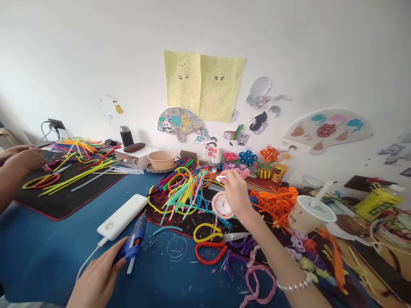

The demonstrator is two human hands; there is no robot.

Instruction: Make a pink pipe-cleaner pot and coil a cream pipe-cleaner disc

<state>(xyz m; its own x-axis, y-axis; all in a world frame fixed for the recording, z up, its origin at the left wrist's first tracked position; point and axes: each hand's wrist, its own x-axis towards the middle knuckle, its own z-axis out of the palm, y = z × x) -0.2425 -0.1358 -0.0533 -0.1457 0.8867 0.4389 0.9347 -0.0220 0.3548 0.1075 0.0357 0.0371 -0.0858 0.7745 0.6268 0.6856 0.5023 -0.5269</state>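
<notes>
Two things are in hand. A blue glue gun (135, 239) lies on the blue mat under the left hand (99, 273), which is closed around its grip; it looks light and rigid, best held at the handle, away from the nozzle. Up ahead, the right hand (236, 194) pinches a soft, bendable pink-white coil (221, 206), just above the yellow-handled scissors (213, 233).

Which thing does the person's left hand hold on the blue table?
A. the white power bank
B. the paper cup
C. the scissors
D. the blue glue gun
D: the left hand grips the blue glue gun, its tip pointing away over the blue table.
</notes>
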